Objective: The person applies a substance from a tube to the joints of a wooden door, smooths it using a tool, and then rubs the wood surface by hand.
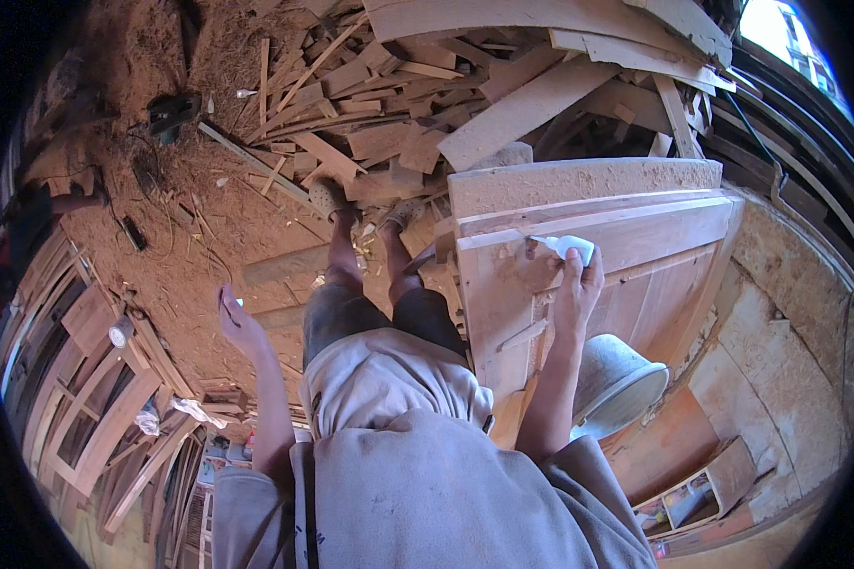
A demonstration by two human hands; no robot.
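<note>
My right hand is closed round a small white squeeze bottle. The bottle lies tilted, its narrow nozzle pointing left at a wooden panel. Close to the nozzle tip, the wood shows a darker patch; whether the tip touches it I cannot tell. Out to the left, my left hand is raised over the floor with its fingers stretched out. A tiny pale spot shows beside its fingers, too small to name.
A curved board dusted with sawdust lies along the panel's far edge. By my right forearm sits a grey bucket. Scrap wood is heaped beyond my feet. A power tool rests on the sawdust-covered floor; wooden frames lean at left.
</note>
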